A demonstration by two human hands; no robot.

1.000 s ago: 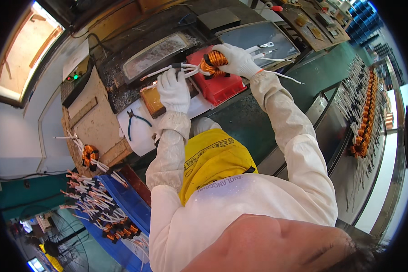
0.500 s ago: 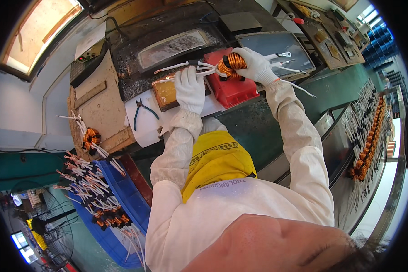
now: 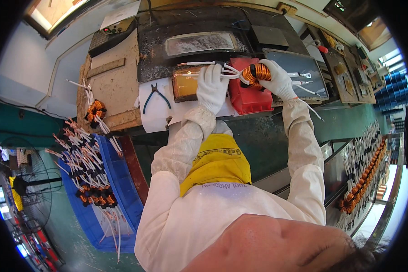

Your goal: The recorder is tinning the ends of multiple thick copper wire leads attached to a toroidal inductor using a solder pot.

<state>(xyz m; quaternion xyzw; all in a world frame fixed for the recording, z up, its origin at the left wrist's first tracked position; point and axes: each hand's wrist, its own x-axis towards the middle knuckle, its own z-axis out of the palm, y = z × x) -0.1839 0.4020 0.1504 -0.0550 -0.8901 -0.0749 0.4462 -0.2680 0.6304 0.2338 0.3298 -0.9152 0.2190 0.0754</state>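
Observation:
My right hand, in a white glove, is closed around a copper-wound toroidal coil above a red plastic bin. White-sleeved leads run from both sides of the coil, and some on the right end in metal lugs. My left hand, also gloved, is closed over the left-hand leads, its fingertips partly hidden. Those leads' bare copper ends reach over an amber block beside that hand. Teal-handled cutting pliers lie on white paper to the left.
Another coil lies at the bench's left end, above a blue crate packed with coils. A framed grey plate is set in the dark bench behind my hands. At right, a rack carries a row of coils; a fan stands at lower left.
The whole view has shifted, so the bench now sits further right. Both hands keep their hold on the coil and its leads, staying in nearly the same place above the bench.

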